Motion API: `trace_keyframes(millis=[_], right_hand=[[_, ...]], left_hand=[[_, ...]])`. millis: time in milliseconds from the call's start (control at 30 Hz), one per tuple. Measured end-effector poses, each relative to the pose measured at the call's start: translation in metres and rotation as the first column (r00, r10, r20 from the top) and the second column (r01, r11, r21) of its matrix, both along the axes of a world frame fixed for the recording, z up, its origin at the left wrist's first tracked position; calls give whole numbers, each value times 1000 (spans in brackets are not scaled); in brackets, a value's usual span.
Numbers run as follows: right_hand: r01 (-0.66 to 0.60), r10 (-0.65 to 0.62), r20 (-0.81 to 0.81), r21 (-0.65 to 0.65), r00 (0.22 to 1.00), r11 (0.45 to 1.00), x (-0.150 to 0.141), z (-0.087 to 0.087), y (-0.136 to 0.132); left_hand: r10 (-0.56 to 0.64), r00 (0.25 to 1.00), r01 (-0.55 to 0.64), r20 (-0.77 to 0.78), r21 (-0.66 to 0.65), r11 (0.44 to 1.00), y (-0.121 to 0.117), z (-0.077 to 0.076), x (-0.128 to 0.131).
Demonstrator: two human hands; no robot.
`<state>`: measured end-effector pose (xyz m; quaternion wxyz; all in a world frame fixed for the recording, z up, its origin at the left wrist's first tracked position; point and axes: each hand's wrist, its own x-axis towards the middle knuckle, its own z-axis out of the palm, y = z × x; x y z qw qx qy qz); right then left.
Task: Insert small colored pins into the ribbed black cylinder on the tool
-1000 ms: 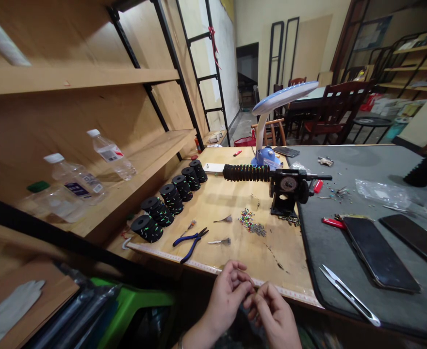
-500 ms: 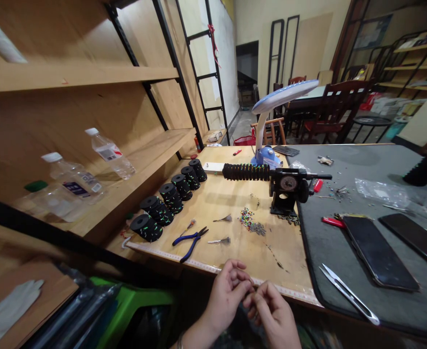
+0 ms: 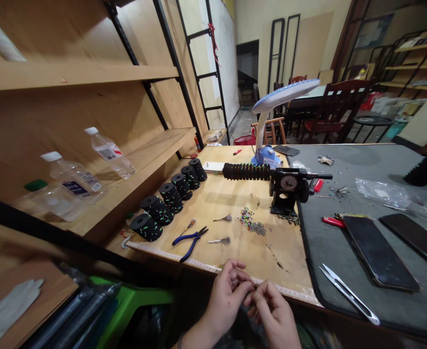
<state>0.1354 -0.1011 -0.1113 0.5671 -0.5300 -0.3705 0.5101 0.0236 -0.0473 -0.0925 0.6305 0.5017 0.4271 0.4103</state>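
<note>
From my remote feed, the left hand [image 3: 225,303] and right hand [image 3: 276,310] pinch nearly closed on seemingly one tiny piece [image 3: 254,286], fingertip work that I judge calls for steadiness next.

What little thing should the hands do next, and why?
I'd probably slide the left hand and right hand forward over the wooden table. Their fingertips are pinched close together at its front edge, and whatever they might hold is too small to make out. There, a dropped bit might land on wood instead of falling below.
</note>
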Motion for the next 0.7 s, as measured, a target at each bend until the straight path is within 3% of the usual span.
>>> trace_keyframes(millis=[167,233,333,433,500,600,633,700], right_hand=[[-40,41,45,-18,998,999,4,0,3],[-68,70,67,-25,995,997,7,2,5],[-101,104,74,-45,992,994,10,5,8],[-114,116,74,-37,990,993,11,6,10],[-117,119,85,-25,989,993,11,5,11],[-128,131,110,-27,985,991,11,6,12],[-129,131,126,-26,983,991,12,7,13],[-122,122,170,-12,978,992,13,9,13]], left_hand=[[30,957,54,-289,278,959,-4,3,-6],[64,919,118,-389,426,897,-6,3,-9],[169,858,200,-485,620,758,-7,3,-13],[258,810,264,-527,720,642,-7,2,-14],[272,798,290,-537,739,609,-7,1,-14],[224,823,281,-522,716,639,-7,-1,-15],[183,844,259,-504,683,683,-7,0,-15],[86,895,182,-437,535,825,-6,5,-14]])
